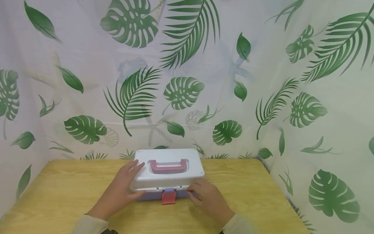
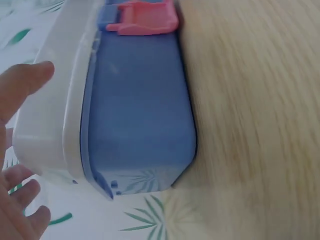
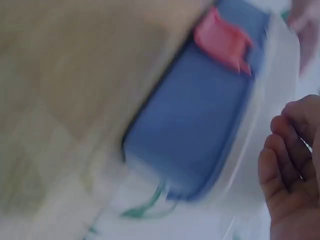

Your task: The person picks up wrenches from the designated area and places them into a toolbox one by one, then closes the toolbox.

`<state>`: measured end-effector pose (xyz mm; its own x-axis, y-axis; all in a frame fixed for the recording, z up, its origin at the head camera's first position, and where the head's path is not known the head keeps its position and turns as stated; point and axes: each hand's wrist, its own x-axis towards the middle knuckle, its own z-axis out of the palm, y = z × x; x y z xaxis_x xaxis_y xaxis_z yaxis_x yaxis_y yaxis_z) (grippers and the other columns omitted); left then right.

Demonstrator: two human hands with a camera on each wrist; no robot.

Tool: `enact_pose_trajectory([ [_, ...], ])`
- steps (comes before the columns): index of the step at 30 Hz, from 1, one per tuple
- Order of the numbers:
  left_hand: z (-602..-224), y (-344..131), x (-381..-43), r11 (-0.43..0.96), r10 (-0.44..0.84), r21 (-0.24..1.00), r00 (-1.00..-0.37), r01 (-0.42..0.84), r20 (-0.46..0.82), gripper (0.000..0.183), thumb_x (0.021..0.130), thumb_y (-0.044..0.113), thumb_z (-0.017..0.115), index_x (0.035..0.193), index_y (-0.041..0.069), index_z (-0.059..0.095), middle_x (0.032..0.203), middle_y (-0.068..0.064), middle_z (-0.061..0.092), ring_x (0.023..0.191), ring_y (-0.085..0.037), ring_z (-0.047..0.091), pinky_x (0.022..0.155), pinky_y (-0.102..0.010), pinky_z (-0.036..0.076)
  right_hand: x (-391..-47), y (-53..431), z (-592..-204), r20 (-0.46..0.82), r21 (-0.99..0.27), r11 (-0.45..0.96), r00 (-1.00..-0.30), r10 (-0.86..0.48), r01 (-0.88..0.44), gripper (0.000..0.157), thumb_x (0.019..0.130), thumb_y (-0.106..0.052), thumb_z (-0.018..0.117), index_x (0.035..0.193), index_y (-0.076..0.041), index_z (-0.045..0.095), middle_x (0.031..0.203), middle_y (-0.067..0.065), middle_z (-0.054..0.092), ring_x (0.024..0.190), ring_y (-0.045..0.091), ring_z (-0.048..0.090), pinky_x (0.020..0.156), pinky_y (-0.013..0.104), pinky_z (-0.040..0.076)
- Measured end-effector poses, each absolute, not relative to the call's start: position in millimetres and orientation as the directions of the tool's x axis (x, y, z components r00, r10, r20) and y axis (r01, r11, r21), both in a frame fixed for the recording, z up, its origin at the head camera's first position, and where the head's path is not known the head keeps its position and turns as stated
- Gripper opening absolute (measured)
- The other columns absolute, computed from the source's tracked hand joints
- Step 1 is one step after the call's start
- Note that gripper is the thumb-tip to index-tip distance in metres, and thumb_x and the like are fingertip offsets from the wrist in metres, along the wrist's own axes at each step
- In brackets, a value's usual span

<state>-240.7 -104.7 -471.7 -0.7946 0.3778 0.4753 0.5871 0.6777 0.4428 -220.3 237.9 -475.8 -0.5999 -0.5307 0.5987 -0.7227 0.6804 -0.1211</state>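
A storage box with a white lid (image 1: 172, 154) and a blue-purple base (image 2: 140, 105) stands on the table. The lid is down, and a pink carrying handle (image 1: 168, 168) lies in its recess. At the front, the pink latch (image 1: 168, 198) is flipped outward, away from the lid. My left hand (image 1: 118, 188) is at the box's left side with fingers spread, its thumb near the lid's front. By the right front corner is my right hand (image 1: 210, 199), its fingers loosely bent and holding nothing; the right wrist view is blurred.
The wood-grain table (image 1: 73, 188) extends to both sides and in front of the box. Close behind the box hangs a white cloth backdrop (image 1: 201, 110) printed with green leaves, which also lines the left and right sides.
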Motion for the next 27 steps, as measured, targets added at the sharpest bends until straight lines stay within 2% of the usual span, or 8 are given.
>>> enact_pose_trajectory([
  [2, -469, -102, -240, 0.701, 0.425, 0.324, -0.738, 0.635, 0.525, 0.091, 0.076, 0.03, 0.092, 0.153, 0.01, 0.049, 0.156, -0.023, 0.041, 0.142, -0.045, 0.039, 0.114, -0.063, 0.039, -217, 224, -476, 0.47, -0.148, 0.669, -0.647, -0.601, -0.729, 0.007, 0.089, -0.012, 0.079, 0.094, -0.015, 0.074, 0.086, -0.013, 0.063, 0.076, 0.0, 0.055, 0.068, 0.015, 0.051],
  [6, -470, -96, -242, 0.685, 0.496, 0.178, -0.631, 0.707, 0.597, 0.093, 0.072, 0.026, 0.094, 0.153, 0.011, 0.05, 0.156, -0.026, 0.042, 0.142, -0.046, 0.04, 0.119, -0.061, 0.031, -216, 202, -480, 0.178, -0.184, 0.716, -0.739, -0.649, -0.673, 0.003, 0.095, -0.018, 0.07, 0.092, -0.02, 0.071, 0.073, -0.017, 0.053, 0.066, -0.001, 0.046, 0.061, 0.016, 0.043],
  [10, -476, -90, -244, 0.68, 0.517, 0.164, -0.625, 0.715, 0.584, 0.097, 0.072, 0.024, 0.094, 0.156, 0.013, 0.047, 0.16, -0.023, 0.039, 0.148, -0.042, 0.035, 0.127, -0.055, 0.015, -216, 190, -487, 0.033, -0.115, 0.746, -0.753, -0.657, -0.656, 0.004, 0.094, -0.025, 0.071, 0.096, -0.023, 0.068, 0.067, -0.017, 0.047, 0.06, 0.002, 0.044, 0.056, 0.019, 0.041],
  [12, -478, -88, -245, 0.689, 0.517, 0.175, -0.646, 0.703, 0.561, 0.097, 0.073, 0.023, 0.094, 0.157, 0.015, 0.045, 0.161, -0.021, 0.038, 0.15, -0.041, 0.033, 0.128, -0.053, 0.014, -216, 187, -489, 0.015, -0.102, 0.754, -0.759, -0.651, -0.649, 0.008, 0.092, -0.027, 0.072, 0.095, -0.024, 0.066, 0.066, -0.016, 0.046, 0.059, 0.003, 0.044, 0.055, 0.021, 0.04],
  [15, -479, -85, -245, 0.706, 0.507, 0.191, -0.675, 0.682, 0.536, 0.095, 0.074, 0.021, 0.093, 0.156, 0.017, 0.047, 0.16, -0.02, 0.04, 0.149, -0.04, 0.035, 0.124, -0.057, 0.024, -215, 186, -490, 0.011, -0.089, 0.765, -0.769, -0.64, -0.638, 0.015, 0.09, -0.028, 0.074, 0.087, -0.025, 0.059, 0.065, -0.015, 0.045, 0.058, 0.005, 0.043, 0.054, 0.023, 0.039],
  [18, -479, -83, -244, 0.724, 0.488, 0.208, -0.701, 0.658, 0.52, 0.092, 0.074, 0.019, 0.092, 0.155, 0.019, 0.049, 0.16, -0.019, 0.041, 0.148, -0.04, 0.037, 0.12, -0.057, 0.032, -214, 185, -489, -0.011, -0.123, 0.783, -0.788, -0.615, -0.61, 0.015, 0.09, -0.028, 0.074, 0.089, -0.025, 0.059, 0.066, -0.015, 0.046, 0.059, 0.004, 0.043, 0.055, 0.023, 0.04],
  [22, -479, -81, -243, 0.742, 0.468, 0.219, -0.723, 0.634, 0.508, 0.089, 0.075, 0.017, 0.092, 0.154, 0.02, 0.05, 0.16, -0.017, 0.041, 0.147, -0.039, 0.038, 0.119, -0.057, 0.034, -211, 185, -483, -0.052, -0.196, 0.799, -0.808, -0.587, -0.568, 0.017, 0.09, -0.029, 0.077, 0.095, -0.025, 0.062, 0.069, -0.016, 0.049, 0.061, 0.003, 0.045, 0.058, 0.021, 0.042],
  [27, -481, -80, -243, 0.731, 0.455, 0.235, -0.714, 0.641, 0.533, 0.089, 0.073, 0.014, 0.093, 0.152, 0.018, 0.052, 0.159, -0.018, 0.042, 0.148, -0.039, 0.037, 0.119, -0.056, 0.035, -209, 186, -470, 0.099, -0.265, 0.769, -0.809, -0.579, -0.582, 0.019, 0.095, -0.032, 0.076, 0.089, -0.024, 0.06, 0.07, -0.017, 0.049, 0.062, 0.001, 0.044, 0.056, 0.017, 0.041],
])
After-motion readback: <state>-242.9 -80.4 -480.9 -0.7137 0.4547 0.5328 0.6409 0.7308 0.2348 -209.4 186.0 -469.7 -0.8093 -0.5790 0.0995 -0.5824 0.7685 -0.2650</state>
